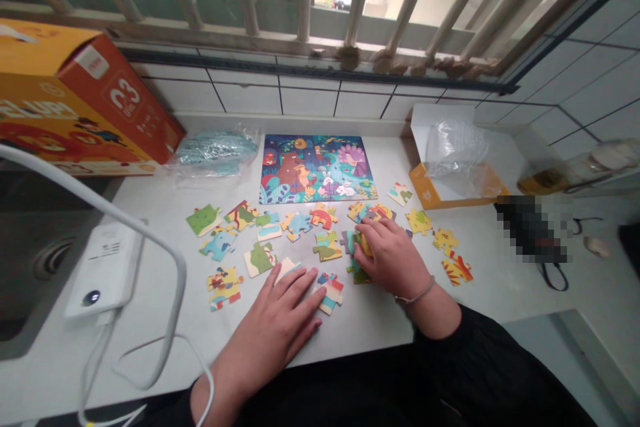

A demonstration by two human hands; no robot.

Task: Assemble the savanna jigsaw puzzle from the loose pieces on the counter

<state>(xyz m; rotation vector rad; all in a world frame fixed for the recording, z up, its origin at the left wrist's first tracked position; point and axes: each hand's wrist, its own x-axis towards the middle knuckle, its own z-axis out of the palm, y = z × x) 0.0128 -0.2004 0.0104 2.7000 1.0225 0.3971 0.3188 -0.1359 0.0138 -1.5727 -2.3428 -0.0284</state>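
- Seen from the head camera, loose jigsaw pieces (296, 221) lie scattered across a white countertop (380, 323), just below a forest-animal jigsaw picture (317, 169).
- The left hand (273, 327) lies open, fingers spread, its fingertips on a cream-edged piece (290, 269) just beside a striped piece (330, 293).
- The right hand (393, 257) curls closed above a small heap of pieces (358, 269), pinching a yellow piece (365, 245).

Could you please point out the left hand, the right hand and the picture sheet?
Left hand (277, 323), head view, on the back of the hand.
Right hand (390, 257), head view, on the back of the hand.
Picture sheet (317, 170), head view, on its middle.
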